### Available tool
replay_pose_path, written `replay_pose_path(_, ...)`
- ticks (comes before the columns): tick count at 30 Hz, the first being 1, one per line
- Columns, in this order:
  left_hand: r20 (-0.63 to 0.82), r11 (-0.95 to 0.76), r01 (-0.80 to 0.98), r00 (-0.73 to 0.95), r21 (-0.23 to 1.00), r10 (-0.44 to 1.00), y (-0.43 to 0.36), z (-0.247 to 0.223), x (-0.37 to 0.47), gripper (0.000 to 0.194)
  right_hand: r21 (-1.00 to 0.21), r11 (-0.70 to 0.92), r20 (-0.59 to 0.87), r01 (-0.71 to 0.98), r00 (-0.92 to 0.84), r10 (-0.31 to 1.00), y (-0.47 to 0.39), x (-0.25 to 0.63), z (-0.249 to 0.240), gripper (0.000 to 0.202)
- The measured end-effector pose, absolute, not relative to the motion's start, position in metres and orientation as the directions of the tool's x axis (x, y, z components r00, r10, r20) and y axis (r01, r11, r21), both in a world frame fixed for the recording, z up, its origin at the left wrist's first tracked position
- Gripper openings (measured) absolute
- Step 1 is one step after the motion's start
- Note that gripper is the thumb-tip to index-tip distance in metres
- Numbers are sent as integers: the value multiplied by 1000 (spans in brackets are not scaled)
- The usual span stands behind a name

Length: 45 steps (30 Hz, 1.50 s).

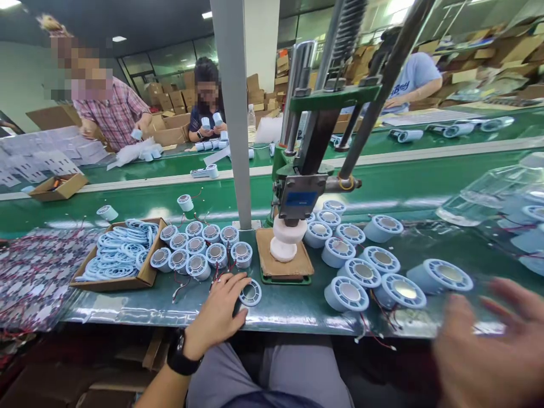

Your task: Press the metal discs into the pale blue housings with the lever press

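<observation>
My left hand (pixel 219 309), a dark watch on its wrist, lies over the bench edge with fingers stretched and thumb apart. Its fingertips are at the rim of a light-blue ringed part (pixel 250 293); whether they press on it I cannot tell. My right hand (pixel 493 345) is smeared by motion at the lower right, fingers spread, holding nothing that shows. Close to it stands a light-blue cylindrical unit (pixel 441 276) with a silvery disc on top. Between the hands, a green hand press (pixel 304 195) has a white round pusher (pixel 289 229) above a white round seat (pixel 283 249).
Several similar cylinders with thin wires stand left (pixel 196 245) and right (pixel 360 273) of the press. A cardboard box (pixel 148 272) holds light-blue rings. Wired metal pieces (pixel 36 277) cover the far left. A grey post (pixel 234 113) rises behind. Co-workers sit across the green conveyor (pixel 403 178).
</observation>
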State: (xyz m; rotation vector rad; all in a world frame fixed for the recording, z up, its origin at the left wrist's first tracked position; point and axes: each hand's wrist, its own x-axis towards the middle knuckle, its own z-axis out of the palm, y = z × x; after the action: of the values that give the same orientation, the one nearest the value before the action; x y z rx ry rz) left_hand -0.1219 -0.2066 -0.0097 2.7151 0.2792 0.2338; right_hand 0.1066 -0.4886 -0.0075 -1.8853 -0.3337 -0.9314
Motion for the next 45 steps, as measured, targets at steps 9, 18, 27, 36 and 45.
replay_pose_path(9, 279, -973, 174, 937, 149, 210, -219, -23, -140, 26, -429, -235, 479, 872, 440, 760, -261, 6, -3, 40)
replay_pose_path(18, 367, -910, 320, 839, 263, 401, -213, -42, -195, 39, -542, 95, 648, 835, 344, 679, -358, -1, -41, 20)
replay_pose_path(27, 324, -750, 172, 824, 639, 465, -251, -2, -134, 74, -693, -67, 527, 717, 568, 632, -365, -10, -56, 55)
replay_pose_path(36, 126, -531, 238, 818, 813, 561, -256, 7, -111, 75, -690, -75, 562, 720, 599, 571, -362, -14, -61, 62)
replay_pose_path(45, 54, -340, 244, 736, 908, 675, -263, -6, -110, 73, -720, -55, 544, 692, 612, 574, -362, -18, -61, 76)
